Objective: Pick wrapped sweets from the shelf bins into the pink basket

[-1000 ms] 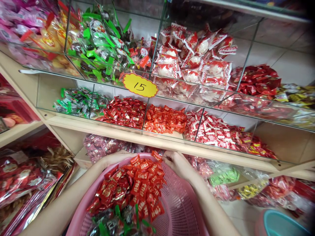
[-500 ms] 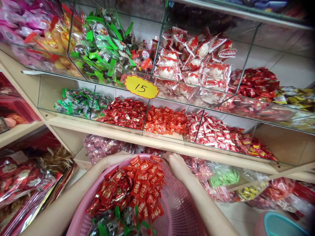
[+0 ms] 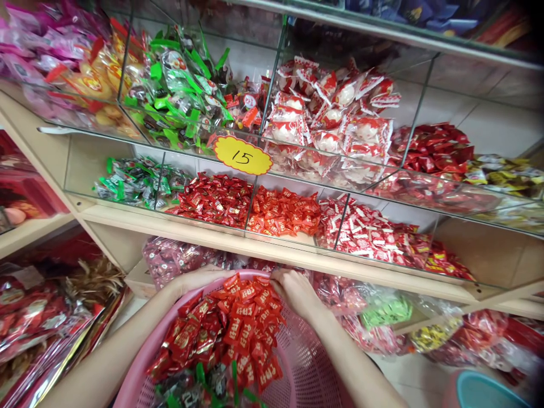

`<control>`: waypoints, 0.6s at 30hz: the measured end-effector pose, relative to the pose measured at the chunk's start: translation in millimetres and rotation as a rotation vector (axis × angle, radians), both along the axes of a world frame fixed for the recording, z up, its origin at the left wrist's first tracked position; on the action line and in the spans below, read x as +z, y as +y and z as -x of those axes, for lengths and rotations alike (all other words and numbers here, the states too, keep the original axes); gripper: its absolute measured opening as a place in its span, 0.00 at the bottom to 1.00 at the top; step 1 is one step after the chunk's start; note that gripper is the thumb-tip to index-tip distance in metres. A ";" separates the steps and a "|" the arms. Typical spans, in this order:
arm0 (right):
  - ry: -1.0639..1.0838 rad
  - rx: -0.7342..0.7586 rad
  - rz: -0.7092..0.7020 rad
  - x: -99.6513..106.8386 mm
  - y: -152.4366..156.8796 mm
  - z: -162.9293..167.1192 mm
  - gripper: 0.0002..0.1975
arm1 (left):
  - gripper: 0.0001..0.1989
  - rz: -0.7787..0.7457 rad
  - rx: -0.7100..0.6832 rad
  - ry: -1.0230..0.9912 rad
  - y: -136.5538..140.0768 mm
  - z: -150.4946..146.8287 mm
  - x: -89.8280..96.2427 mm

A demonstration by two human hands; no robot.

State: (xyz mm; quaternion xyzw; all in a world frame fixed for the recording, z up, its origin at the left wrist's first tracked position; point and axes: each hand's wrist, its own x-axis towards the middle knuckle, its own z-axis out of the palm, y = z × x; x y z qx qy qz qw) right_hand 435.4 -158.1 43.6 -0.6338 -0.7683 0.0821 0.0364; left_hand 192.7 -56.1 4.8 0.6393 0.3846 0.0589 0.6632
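Both hands grip the far rim of a pink plastic basket (image 3: 300, 334) in front of me. My left hand (image 3: 203, 279) is closed on the rim at the far left, its fingertips hidden. At the far right of the rim my right hand (image 3: 293, 290) is closed, with its fingers curled over the edge. Inside the basket lie orange-red wrapped candies (image 3: 250, 328), darker red wrapped candies (image 3: 193, 337) on the left, and clear packets with green ends (image 3: 202, 388) nearest me. The right side of the basket shows bare mesh.
Ahead, shelf bins with glass dividers hold red candies (image 3: 212, 198), orange-red candies (image 3: 284, 209), and red-and-white packets (image 3: 335, 122). A yellow price tag (image 3: 243, 155) reads 15. Bagged sweets (image 3: 386, 310) lie under the shelf. A teal tub (image 3: 484, 391) stands at lower right.
The view has shifted slightly, so the shelf sits a little differently in it. My hands keep hold of the basket rim, and the candies in it lie as before.
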 end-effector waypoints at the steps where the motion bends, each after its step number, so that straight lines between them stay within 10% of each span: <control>1: 0.008 -0.006 -0.013 -0.7 -0.2 -0.7 0.10 | 0.24 0.002 -0.005 -0.009 -0.4 0.1 0.5; 9: 0.162 0.000 -0.116 4.1 -4.7 0.8 0.11 | 0.27 -0.020 0.035 -0.022 -0.6 0.6 -8.4; 18: 0.223 -0.203 -0.380 74.3 35.4 -15.6 0.15 | 0.27 -0.071 0.003 -0.033 1.4 -1.5 -9.4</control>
